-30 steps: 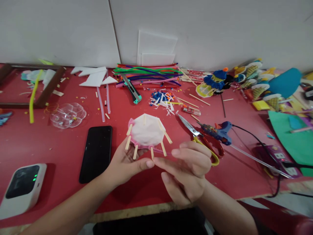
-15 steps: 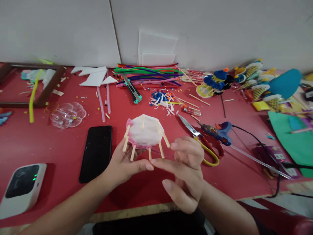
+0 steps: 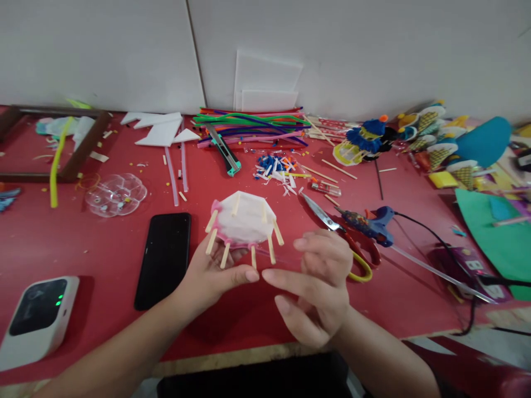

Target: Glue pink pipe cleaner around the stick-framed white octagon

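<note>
Left hand (image 3: 211, 273) grip clasps the white stick-legged dome (image 3: 244, 221) from below, just right of the black phone (image 3: 164, 260). Right hand (image 3: 319, 282) loose, empty, index near left thumb. Better hold dome level, fingers off sticks (image 3: 271, 250).

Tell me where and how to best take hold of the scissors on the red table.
Grip the scissors by the handle loops, coming from the near right side: they lie flat, blades pointing away to the far left, loops nearest the right hand.
</note>
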The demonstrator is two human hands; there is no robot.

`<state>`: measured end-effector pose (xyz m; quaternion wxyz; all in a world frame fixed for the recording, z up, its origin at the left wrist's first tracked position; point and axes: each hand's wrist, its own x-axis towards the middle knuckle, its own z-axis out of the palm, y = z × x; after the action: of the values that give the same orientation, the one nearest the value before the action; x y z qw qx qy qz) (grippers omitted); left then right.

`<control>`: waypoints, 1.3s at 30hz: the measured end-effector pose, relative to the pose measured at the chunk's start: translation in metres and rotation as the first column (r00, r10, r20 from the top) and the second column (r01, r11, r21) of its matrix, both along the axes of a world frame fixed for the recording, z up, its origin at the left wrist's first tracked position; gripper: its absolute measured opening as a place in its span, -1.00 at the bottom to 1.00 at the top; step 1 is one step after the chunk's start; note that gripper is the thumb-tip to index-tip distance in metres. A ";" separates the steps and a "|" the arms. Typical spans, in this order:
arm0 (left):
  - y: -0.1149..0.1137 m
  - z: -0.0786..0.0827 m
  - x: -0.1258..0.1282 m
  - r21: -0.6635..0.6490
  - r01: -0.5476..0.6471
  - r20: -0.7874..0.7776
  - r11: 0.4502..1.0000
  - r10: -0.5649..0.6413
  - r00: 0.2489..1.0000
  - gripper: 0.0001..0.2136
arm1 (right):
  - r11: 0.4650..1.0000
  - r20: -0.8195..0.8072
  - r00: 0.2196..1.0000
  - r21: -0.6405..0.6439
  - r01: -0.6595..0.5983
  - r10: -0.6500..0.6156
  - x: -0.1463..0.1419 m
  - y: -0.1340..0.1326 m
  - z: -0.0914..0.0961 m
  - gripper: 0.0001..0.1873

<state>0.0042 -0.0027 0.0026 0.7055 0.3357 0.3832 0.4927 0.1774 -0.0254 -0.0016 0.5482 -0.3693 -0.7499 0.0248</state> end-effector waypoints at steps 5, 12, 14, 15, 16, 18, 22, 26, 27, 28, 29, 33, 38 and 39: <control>0.001 -0.007 -0.001 -0.058 -0.063 0.011 0.996 0.063 0.998 -0.52 | 0.995 0.120 0.988 0.041 0.094 -0.099 0.001 0.012 0.002 -0.75; 0.002 -0.012 -0.003 -0.051 -0.093 -0.024 0.994 0.091 0.996 -0.51 | 0.988 0.252 0.965 -0.118 0.104 -0.071 0.005 0.016 -0.003 -0.97; 0.002 -0.012 -0.003 -0.067 -0.074 -0.015 0.995 0.073 0.997 -0.51 | 0.987 0.240 0.969 -0.124 0.098 -0.066 0.007 0.016 -0.002 -0.99; 0.001 -0.011 -0.003 -0.075 -0.067 -0.009 0.995 0.066 0.998 -0.51 | 0.988 0.230 0.971 -0.124 0.095 -0.065 0.008 0.016 -0.001 -0.98; 0.001 -0.011 -0.003 -0.078 -0.060 -0.003 0.995 0.060 0.998 -0.51 | 0.989 0.220 0.973 -0.120 0.091 -0.063 0.009 0.017 -0.001 -0.96; 0.001 -0.010 -0.003 -0.079 -0.041 0.002 0.996 0.041 0.999 -0.52 | 0.989 0.209 0.976 -0.113 0.090 -0.065 0.012 0.018 0.001 -0.93; 0.000 -0.010 -0.004 -0.094 0.000 -0.015 0.996 -0.002 1.000 -0.51 | 0.989 0.180 0.982 -0.118 0.086 -0.063 0.014 0.019 0.003 -0.94; 0.000 -0.011 -0.005 -0.109 0.036 -0.039 0.993 -0.040 0.998 -0.53 | 0.992 0.120 0.993 -0.123 0.034 -0.019 0.013 0.019 0.004 -0.91; 0.000 -0.011 -0.005 -0.105 0.039 -0.043 0.994 -0.044 0.998 -0.53 | 0.991 0.113 0.994 -0.131 0.031 -0.016 0.013 0.019 0.004 -0.90; 0.000 -0.010 -0.005 -0.099 0.040 -0.043 0.994 -0.044 0.998 -0.53 | 0.990 0.109 0.994 -0.140 0.029 -0.014 0.013 0.019 0.004 -0.89; 0.000 -0.010 -0.005 -0.093 0.040 -0.039 0.995 -0.044 0.998 -0.53 | 0.989 0.108 0.994 -0.149 0.027 -0.011 0.012 0.019 0.004 -0.89; 0.000 -0.007 -0.004 -0.080 0.052 -0.027 0.995 -0.054 0.998 -0.57 | 0.989 0.100 0.995 -0.145 0.011 0.004 0.012 0.020 0.005 -0.88; 0.001 -0.006 -0.005 -0.065 0.072 -0.057 0.995 -0.076 0.996 -0.54 | 0.988 0.087 0.996 -0.151 -0.005 0.018 0.012 0.021 0.005 -0.88; 0.001 -0.006 -0.005 -0.061 0.079 -0.066 0.995 -0.083 0.994 -0.53 | 0.988 0.083 0.996 -0.152 -0.011 0.024 0.012 0.021 0.005 -0.88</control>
<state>-0.0005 -0.0017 -0.0033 0.7210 0.3471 0.4072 0.4404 0.1899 -0.0044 0.0032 0.4860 -0.4042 -0.7716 0.0709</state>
